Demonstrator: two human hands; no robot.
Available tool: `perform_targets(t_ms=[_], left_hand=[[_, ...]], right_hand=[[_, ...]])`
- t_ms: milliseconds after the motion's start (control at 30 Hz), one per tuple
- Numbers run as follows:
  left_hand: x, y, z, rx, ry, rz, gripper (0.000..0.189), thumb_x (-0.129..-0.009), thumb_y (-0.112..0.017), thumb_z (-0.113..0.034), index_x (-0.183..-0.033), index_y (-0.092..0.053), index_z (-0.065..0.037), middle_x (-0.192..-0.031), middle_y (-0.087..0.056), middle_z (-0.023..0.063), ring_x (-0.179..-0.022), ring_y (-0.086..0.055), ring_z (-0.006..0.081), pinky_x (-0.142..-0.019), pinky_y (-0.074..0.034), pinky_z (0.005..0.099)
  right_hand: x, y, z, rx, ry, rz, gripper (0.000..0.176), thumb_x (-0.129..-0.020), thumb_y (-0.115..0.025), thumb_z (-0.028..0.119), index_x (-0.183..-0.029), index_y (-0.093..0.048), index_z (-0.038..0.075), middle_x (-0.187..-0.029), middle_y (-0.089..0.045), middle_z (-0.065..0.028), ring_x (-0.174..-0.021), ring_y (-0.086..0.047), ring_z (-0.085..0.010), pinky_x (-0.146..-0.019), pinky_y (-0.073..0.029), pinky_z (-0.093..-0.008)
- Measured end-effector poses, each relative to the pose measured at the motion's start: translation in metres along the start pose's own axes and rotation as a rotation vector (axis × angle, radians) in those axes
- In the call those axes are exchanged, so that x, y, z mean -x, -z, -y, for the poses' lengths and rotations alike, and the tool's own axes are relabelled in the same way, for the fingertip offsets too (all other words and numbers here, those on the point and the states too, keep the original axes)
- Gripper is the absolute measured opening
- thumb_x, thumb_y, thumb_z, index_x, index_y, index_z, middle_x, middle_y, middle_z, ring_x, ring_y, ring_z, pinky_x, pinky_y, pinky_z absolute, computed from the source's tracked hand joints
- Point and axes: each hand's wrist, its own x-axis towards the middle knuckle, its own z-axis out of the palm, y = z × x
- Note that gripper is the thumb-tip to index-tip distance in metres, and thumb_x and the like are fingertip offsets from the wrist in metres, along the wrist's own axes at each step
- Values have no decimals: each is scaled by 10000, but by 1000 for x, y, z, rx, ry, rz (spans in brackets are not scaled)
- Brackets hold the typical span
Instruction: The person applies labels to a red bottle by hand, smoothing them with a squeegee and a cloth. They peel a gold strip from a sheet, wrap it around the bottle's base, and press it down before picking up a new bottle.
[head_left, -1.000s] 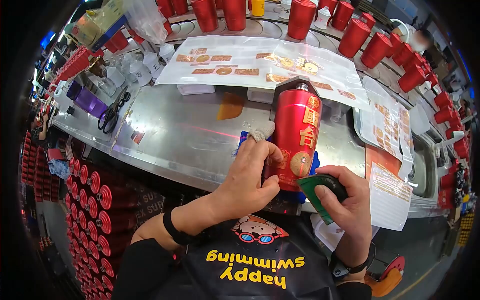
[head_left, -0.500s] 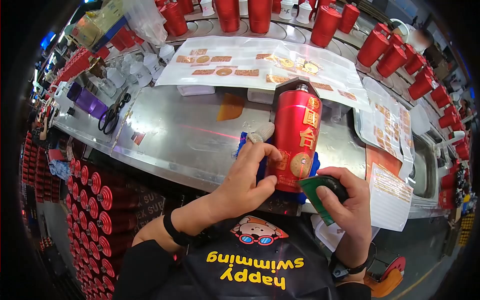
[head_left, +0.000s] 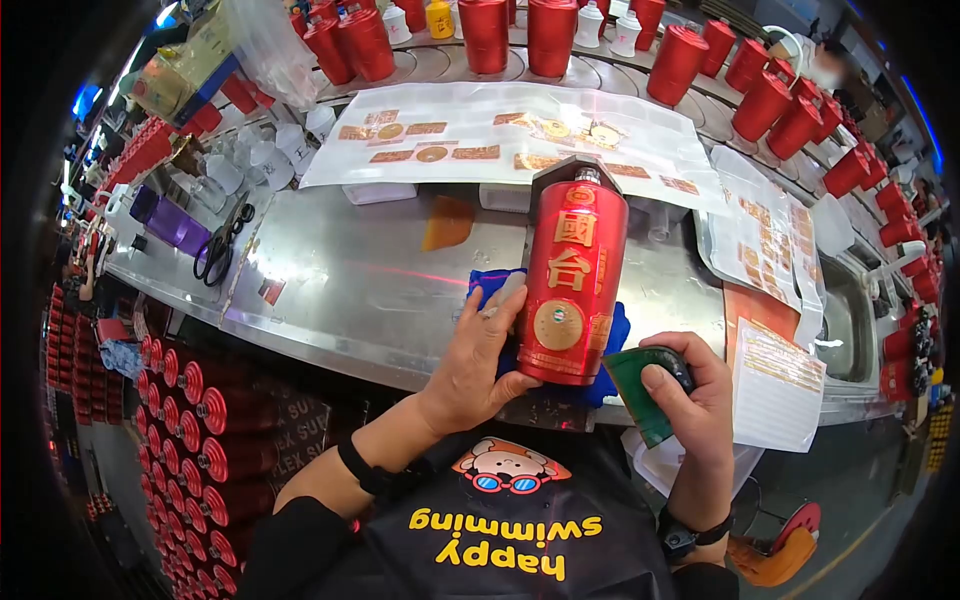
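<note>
A red bottle [head_left: 575, 290] with gold characters and a round gold emblem lies on a blue cloth [head_left: 616, 345], its neck toward a dark angular holder [head_left: 545, 180]. My left hand [head_left: 478, 345] is against the bottle's left side, thumb near the base and fingers spread along it; a pale finger covering shows on one finger. In my right hand [head_left: 690, 385] is a green scraper [head_left: 632, 390] with a dark handle, held just right of the bottle's base, apart from it.
White decal sheets [head_left: 450, 110] lie behind the bottle. Scissors [head_left: 222, 245] and a purple bottle [head_left: 172, 222] are at the left. An amber piece [head_left: 447, 222] rests on the metal table [head_left: 330, 270]. A sink [head_left: 850, 320] is at the right.
The red bottle has rolled, so its large characters and round emblem now face up more. My left hand's fingers have opened along its side. Red bottles behind have shifted right.
</note>
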Motion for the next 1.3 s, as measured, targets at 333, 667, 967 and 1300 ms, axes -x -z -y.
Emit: perform_targets(t_ms=[333, 667, 967, 1300], left_hand=[[1, 1, -5, 49, 22, -46, 819, -890, -615, -551, -1426, -341, 4, -1440, -400, 274, -1391, -272, 504, -1162, -161, 560], [-31, 29, -38, -76, -140, -22, 292, -747, -717, -131, -1013, -601, -106, -1422, -435, 250, -1381, -295, 470, -1127, -218, 589], [-72, 41, -51, -252, -417, 228, 262, -659, -665, -103, -917, -624, -108, -1465, -428, 192, -1395, -291, 415, -1154, -197, 600], [-84, 49, -49, -161, -451, 351, 213, -679, -657, -94, -884, -600, -85, -1383, -472, 219, -1311, -383, 414, -1145, -220, 594]], right_hand=[[5, -3, -6, 6, -8, 29, 223, -872, -679, 75, -1065, -631, -26, -865, -679, -44, -757, -616, -80, -680, -500, -230], [4, -2, 3, 86, -7, 76, 243, -876, -675, 76, -1096, -616, -9, -923, -663, -42, -820, -609, -81, -725, -493, -225], [5, -2, 2, 108, 52, -2, 230, -860, -684, 80, -1059, -638, -24, -831, -681, -59, -743, -627, -84, -667, -503, -232], [7, -1, 3, 96, 51, 4, 225, -869, -679, 78, -1066, -636, -22, -832, -680, -55, -746, -626, -82, -669, -500, -231]])
